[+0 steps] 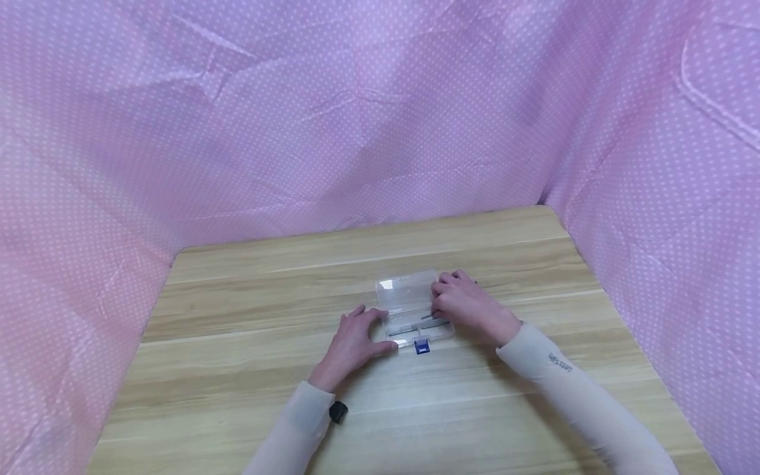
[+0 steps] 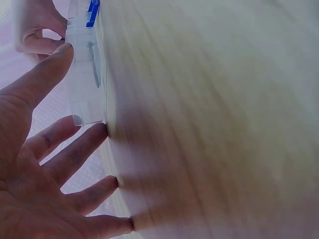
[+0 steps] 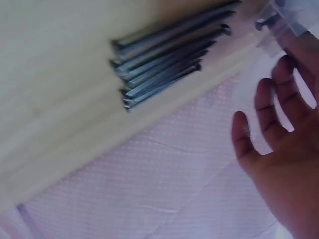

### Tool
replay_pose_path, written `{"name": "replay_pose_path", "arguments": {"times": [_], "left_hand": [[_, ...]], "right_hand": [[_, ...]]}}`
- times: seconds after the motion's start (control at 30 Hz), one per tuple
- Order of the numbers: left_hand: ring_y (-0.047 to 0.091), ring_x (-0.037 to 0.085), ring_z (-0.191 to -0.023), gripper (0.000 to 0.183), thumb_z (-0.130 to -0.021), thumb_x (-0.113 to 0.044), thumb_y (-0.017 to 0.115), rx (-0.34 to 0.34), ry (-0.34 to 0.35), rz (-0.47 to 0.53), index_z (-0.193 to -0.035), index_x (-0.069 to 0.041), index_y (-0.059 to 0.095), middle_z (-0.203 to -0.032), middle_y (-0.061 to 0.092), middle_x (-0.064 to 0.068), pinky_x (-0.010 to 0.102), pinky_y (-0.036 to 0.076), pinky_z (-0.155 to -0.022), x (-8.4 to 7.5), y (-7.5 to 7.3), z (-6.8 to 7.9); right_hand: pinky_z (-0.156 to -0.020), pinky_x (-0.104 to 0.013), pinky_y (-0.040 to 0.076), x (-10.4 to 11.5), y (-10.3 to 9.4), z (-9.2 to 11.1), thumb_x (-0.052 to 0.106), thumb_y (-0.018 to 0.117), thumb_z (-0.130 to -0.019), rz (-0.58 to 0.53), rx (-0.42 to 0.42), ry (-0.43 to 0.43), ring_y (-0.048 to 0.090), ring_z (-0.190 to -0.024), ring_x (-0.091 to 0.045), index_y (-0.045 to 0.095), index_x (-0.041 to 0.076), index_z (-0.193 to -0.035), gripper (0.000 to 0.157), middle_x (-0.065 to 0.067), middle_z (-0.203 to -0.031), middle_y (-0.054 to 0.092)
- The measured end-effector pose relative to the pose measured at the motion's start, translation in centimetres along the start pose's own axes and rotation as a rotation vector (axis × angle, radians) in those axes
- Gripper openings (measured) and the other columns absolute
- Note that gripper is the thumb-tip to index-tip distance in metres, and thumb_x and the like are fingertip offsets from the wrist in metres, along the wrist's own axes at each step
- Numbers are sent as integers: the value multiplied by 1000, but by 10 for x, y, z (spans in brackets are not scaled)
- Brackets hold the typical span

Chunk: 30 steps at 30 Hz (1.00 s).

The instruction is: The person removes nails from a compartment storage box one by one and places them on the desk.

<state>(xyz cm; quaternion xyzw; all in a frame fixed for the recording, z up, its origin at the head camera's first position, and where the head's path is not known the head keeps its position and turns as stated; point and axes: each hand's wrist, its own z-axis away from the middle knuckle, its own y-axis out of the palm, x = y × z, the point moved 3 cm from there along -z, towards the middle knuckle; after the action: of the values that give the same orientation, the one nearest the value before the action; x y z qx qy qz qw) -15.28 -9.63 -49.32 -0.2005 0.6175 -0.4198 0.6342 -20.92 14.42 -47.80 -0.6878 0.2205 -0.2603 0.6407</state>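
Note:
A clear plastic box (image 1: 406, 335) lies on the table with its lid (image 1: 410, 290) folded back and a blue tag (image 1: 422, 346) at its front. Inside, nails (image 1: 404, 330) lie in compartments split by a divider. My left hand (image 1: 355, 336) holds the box's left end, thumb at the front corner and index finger at the side; the other fingers spread, tips on the table. Over the box's right part, my right hand (image 1: 469, 305) pinches a thin nail (image 1: 427, 317), its other end hidden by the fingers. In the right wrist view several loose nails (image 3: 169, 55) lie beside that hand.
The wood-grain table (image 1: 249, 369) ends at a back edge against a pink dotted cloth (image 1: 285, 152), which also hangs at both sides. A small black object (image 1: 338, 412) sits at the left sleeve's cuff.

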Motion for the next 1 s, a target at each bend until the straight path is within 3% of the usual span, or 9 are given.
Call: {"name": "replay_pose_path", "arguments": {"times": [0.23, 0.47, 1.0], "left_hand": [[38, 44, -147, 67, -79, -42, 90, -1, 5, -4, -134, -13, 66, -141, 63, 15, 69, 18, -121, 1, -1, -1], [37, 43, -147, 68, -78, -41, 90, -2, -4, 4, -135, -13, 65, -143, 61, 17, 67, 17, -122, 1, -2, 0], [38, 43, -147, 68, -79, -43, 89, 10, 4, -10, -136, -13, 65, -143, 62, 14, 67, 18, -122, 2, -2, -1]], "right_hand": [[-78, -36, 43, 7, -4, -4, -5, 75, -81, 70, 38, 27, 50, -86, -20, 70, 18, -79, 23, 5, -88, 63], [-81, -35, 42, 2, 0, -3, 16, 76, -92, 31, 48, -10, 50, -91, -18, 67, 22, -82, 15, 7, -91, 61], [-83, -34, 43, -3, -2, 2, 21, 74, -96, -64, 44, -43, 52, -92, -16, 77, 21, -91, 5, 9, -94, 63]]}}
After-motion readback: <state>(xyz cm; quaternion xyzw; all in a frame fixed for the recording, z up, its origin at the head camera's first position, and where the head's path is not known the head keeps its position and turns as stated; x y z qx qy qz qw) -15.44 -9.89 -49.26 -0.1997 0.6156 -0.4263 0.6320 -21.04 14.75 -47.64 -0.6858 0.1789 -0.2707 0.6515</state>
